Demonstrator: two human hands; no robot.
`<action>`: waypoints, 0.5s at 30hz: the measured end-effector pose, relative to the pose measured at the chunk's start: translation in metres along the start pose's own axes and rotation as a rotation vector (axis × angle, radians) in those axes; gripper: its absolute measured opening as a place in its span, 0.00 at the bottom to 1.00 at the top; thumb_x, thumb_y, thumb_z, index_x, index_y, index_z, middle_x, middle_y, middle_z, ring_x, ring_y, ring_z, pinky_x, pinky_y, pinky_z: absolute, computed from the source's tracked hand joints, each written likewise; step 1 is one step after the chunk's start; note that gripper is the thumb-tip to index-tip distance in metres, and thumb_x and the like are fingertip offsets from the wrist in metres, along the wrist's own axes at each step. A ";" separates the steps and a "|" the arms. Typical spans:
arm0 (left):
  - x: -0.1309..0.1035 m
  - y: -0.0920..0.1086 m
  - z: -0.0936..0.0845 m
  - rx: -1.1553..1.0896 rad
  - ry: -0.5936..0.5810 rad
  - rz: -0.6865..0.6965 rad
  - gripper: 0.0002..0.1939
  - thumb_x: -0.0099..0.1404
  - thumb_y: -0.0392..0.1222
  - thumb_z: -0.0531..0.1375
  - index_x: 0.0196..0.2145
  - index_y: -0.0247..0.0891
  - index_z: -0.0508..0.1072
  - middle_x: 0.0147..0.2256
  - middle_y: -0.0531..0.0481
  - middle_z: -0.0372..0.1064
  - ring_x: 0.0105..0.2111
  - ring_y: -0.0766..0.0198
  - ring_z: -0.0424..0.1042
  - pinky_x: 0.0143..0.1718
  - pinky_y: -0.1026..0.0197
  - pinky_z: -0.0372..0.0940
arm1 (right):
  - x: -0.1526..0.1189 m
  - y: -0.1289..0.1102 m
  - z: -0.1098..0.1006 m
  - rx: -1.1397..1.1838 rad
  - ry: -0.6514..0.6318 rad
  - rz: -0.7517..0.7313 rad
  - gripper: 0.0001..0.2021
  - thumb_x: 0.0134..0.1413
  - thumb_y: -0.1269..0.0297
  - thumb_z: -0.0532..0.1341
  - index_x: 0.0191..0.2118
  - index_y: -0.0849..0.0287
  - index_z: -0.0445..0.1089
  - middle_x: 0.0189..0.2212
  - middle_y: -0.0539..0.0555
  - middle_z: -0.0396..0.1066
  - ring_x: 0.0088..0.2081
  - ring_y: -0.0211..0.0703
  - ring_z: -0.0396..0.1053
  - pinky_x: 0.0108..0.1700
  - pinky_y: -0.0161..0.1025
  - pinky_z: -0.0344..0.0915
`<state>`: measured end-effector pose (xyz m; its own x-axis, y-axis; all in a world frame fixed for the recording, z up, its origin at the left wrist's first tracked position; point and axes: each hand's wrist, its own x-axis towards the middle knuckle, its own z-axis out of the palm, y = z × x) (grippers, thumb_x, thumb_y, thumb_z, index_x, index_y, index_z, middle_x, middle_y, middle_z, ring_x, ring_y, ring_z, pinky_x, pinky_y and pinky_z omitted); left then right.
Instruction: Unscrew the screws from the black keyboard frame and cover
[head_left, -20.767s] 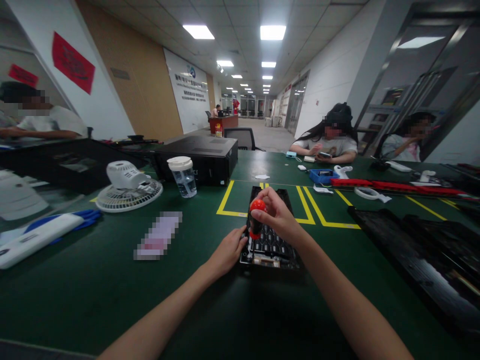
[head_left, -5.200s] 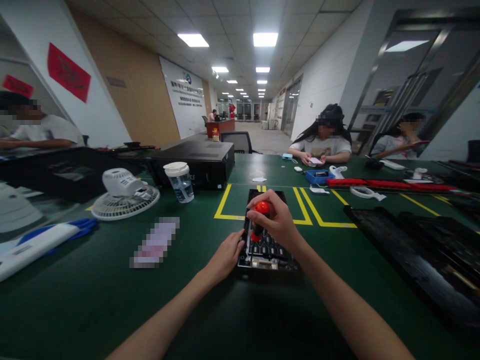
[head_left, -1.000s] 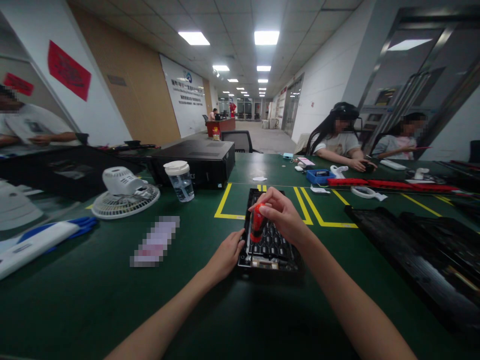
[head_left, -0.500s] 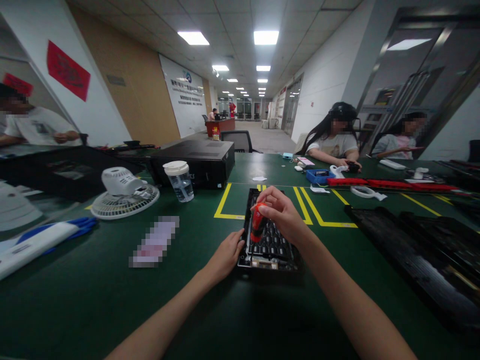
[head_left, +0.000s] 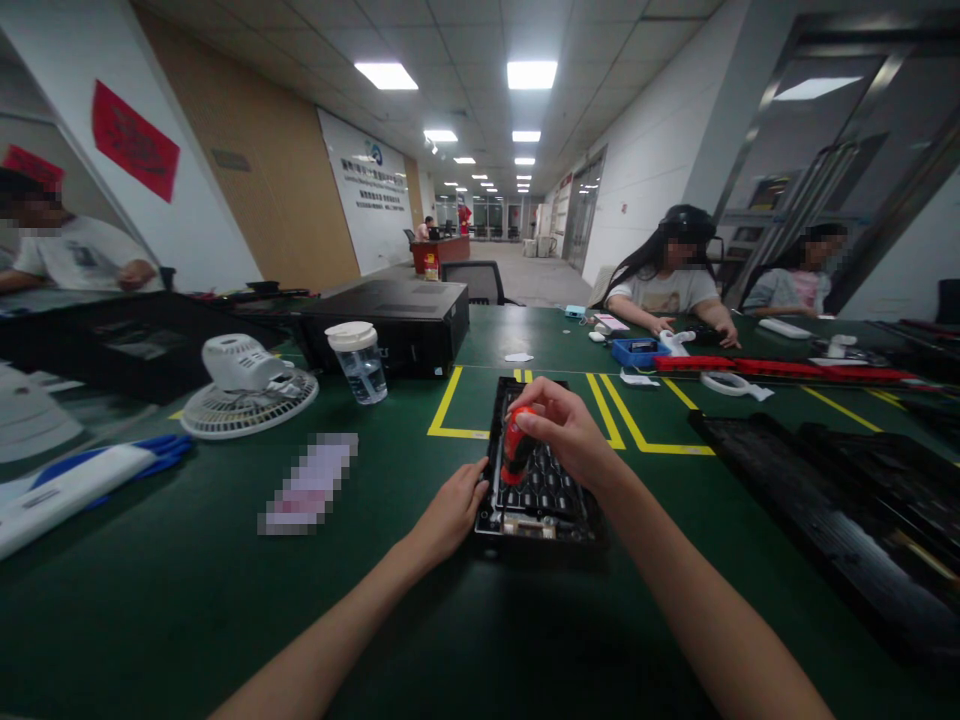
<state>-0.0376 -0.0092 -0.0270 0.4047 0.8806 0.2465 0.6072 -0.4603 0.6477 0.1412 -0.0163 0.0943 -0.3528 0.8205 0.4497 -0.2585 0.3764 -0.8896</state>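
Note:
A black frame with a honeycomb grille lies lengthwise on the green table before me. My right hand pinches the top of a screwdriver with a red and black handle, held nearly upright over the left side of the frame. Its tip is hard to make out against the dark part. At the frame's near left edge, my left hand grips the rim, with the thumb on the near side and the fingers partly hidden. A pale metal piece shows at the frame's near end.
Left of the frame are a lidded cup of water, a white fan and a blurred-out flat item. A large black case stands behind. Long black panels lie to the right. Across the table sit co-workers, near a blue tray.
My right hand has shifted very slightly, and the screwdriver handle leans a little more. My left hand stays put. The co-worker across at right has moved their hands apart.

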 end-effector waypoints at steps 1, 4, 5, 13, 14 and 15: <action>0.000 -0.001 0.000 0.002 -0.001 -0.001 0.21 0.66 0.45 0.44 0.54 0.36 0.59 0.51 0.43 0.62 0.50 0.60 0.62 0.54 0.54 0.55 | 0.000 0.000 0.000 0.003 0.004 -0.001 0.08 0.46 0.65 0.64 0.31 0.61 0.65 0.24 0.48 0.66 0.25 0.33 0.66 0.28 0.32 0.62; 0.000 -0.002 0.001 0.007 0.000 -0.001 0.21 0.66 0.44 0.43 0.54 0.36 0.59 0.51 0.43 0.62 0.50 0.60 0.62 0.54 0.54 0.55 | 0.000 0.000 0.000 0.011 0.015 -0.009 0.08 0.45 0.66 0.64 0.30 0.61 0.64 0.25 0.48 0.66 0.26 0.32 0.65 0.28 0.31 0.62; 0.000 -0.002 0.002 0.007 0.000 0.002 0.21 0.66 0.44 0.43 0.54 0.36 0.59 0.51 0.43 0.62 0.51 0.60 0.62 0.54 0.54 0.55 | 0.001 0.000 0.000 0.014 0.016 -0.012 0.08 0.44 0.66 0.64 0.30 0.61 0.64 0.25 0.48 0.66 0.26 0.32 0.65 0.29 0.31 0.62; 0.000 -0.001 0.001 0.005 0.009 0.014 0.21 0.66 0.44 0.44 0.54 0.37 0.59 0.50 0.43 0.62 0.50 0.60 0.62 0.54 0.54 0.56 | 0.001 0.000 0.000 0.003 0.027 -0.006 0.10 0.44 0.66 0.65 0.29 0.61 0.63 0.24 0.48 0.65 0.26 0.32 0.65 0.28 0.31 0.61; 0.000 -0.002 0.001 0.003 0.010 0.014 0.21 0.66 0.44 0.44 0.54 0.37 0.59 0.51 0.43 0.62 0.51 0.60 0.62 0.54 0.54 0.55 | 0.001 0.000 0.000 0.005 0.027 -0.008 0.10 0.43 0.65 0.65 0.29 0.60 0.62 0.24 0.48 0.65 0.26 0.33 0.65 0.28 0.31 0.62; 0.000 -0.002 0.001 0.001 0.011 0.013 0.21 0.66 0.45 0.43 0.54 0.37 0.59 0.51 0.44 0.62 0.51 0.60 0.62 0.54 0.54 0.55 | 0.001 0.000 0.000 0.005 0.029 -0.010 0.10 0.43 0.65 0.65 0.29 0.60 0.62 0.24 0.48 0.65 0.26 0.33 0.65 0.28 0.32 0.62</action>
<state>-0.0381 -0.0085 -0.0286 0.4050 0.8757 0.2629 0.6027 -0.4719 0.6435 0.1410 -0.0152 0.0950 -0.3241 0.8289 0.4559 -0.2665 0.3823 -0.8847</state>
